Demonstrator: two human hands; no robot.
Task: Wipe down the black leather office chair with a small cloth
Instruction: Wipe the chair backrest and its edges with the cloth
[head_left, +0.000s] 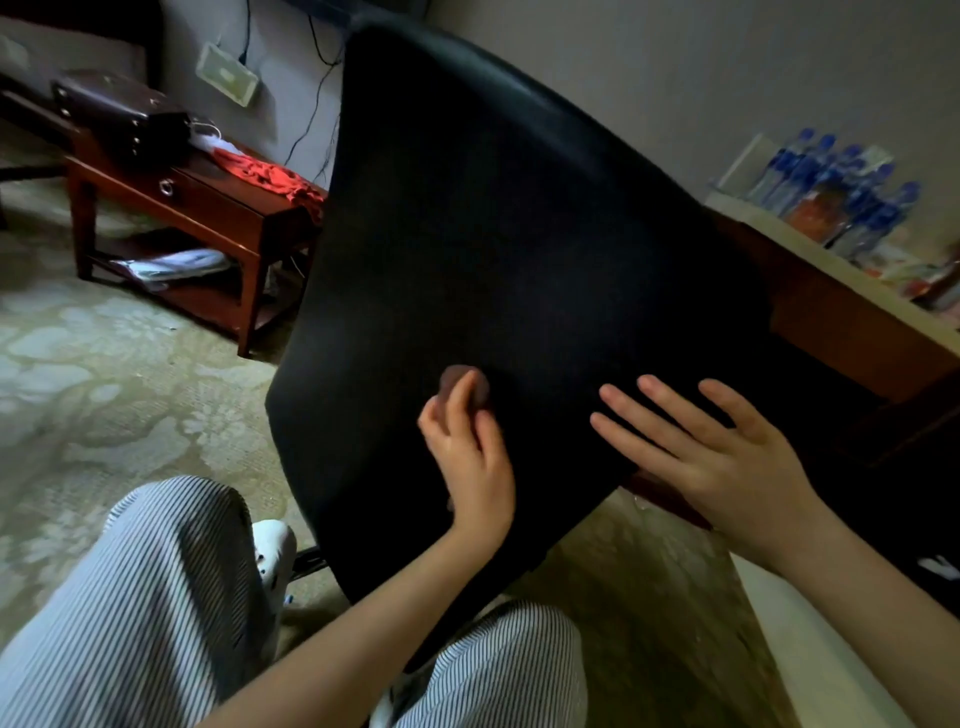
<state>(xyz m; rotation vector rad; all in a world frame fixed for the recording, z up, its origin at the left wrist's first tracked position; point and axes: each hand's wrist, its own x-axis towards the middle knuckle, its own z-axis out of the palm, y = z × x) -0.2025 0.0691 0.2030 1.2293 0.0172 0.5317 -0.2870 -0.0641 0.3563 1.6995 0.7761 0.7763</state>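
Wiping is going on in the head view, the only view I am getting. The left hand (470, 457) is curling its fingers round a small brownish cloth (462, 376) and pressing it against the lower part of the black leather chair (493, 234), whose wide dark panel is filling the middle of the picture. The right hand (711, 457) is lying flat on the same panel just beside, fingers straight and spread, holding nothing; I am judging that it is steadying the chair. How much is already wiped I cannot tell. The next move, I am thinking, is calling for strokes up the panel with firm support from the right hand. A wooden side table (208, 208) with a red garment (270, 174) and a dark bag (119, 114) is standing at the left. A desk (857, 322) with water bottles (841, 192) is standing close at the right and may be limiting how far the chair can swing.
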